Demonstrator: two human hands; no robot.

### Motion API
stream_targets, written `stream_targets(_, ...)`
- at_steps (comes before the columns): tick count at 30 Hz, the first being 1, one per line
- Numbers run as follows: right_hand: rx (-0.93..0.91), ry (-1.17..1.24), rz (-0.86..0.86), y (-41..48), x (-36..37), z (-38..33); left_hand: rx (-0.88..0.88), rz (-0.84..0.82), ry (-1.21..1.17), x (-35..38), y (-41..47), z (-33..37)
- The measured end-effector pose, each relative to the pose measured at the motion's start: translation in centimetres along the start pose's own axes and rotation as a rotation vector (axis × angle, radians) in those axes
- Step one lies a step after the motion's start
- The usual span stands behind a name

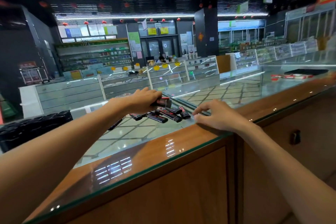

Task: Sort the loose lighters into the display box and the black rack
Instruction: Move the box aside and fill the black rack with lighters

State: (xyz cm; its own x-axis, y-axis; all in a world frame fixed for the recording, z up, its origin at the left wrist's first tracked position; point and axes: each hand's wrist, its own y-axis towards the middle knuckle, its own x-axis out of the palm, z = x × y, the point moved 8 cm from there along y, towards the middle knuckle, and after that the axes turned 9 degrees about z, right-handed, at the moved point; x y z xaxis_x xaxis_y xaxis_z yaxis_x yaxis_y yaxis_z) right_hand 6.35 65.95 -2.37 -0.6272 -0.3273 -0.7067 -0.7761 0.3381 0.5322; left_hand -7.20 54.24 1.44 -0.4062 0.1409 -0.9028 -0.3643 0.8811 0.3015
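Observation:
Several loose black lighters with red marks lie in a small pile on the glass counter top. Just behind the pile, my left hand is closed over a dark box-like thing with a red edge; I cannot tell whether it is the display box or a bundle of lighters. My right hand rests palm down on the counter to the right of the pile, fingers spread, fingertips close to the nearest lighter, holding nothing. The black rack stands at the far left of the counter.
The counter has a wooden front with a dark drawer handle at the right. Farther right on the glass lie red and white packs and a black tray. Glass showcases and shelves fill the shop behind.

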Motion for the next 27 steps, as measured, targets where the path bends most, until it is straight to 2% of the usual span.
stream_targets(3,-0.011,-0.006,0.026,0.0,0.6,-0.5,0.084,-0.008,0.09,1.3,0.6,0.4)
stream_targets(8,-0.017,0.003,0.048,-0.1,0.3,0.0,0.129,-0.13,-0.146,1.4,1.5,1.8)
stream_targets(13,-0.034,0.006,0.059,-0.1,0.2,-0.3,0.113,-0.235,-0.125,1.9,2.5,3.3)
stream_targets(16,-0.04,0.011,0.056,-0.2,0.1,-0.3,0.112,-0.219,-0.133,1.9,2.9,3.5)
stream_targets(20,-0.031,0.014,0.05,-0.2,0.2,-0.2,0.064,-0.162,-0.276,0.6,2.5,2.0)
stream_targets(25,-0.025,0.011,0.048,-0.3,0.2,-0.3,0.003,-0.319,-0.502,0.1,1.7,2.3)
stream_targets(27,-0.02,0.008,0.049,-0.3,0.3,-0.2,0.045,-0.313,-0.536,-0.3,1.4,3.1)
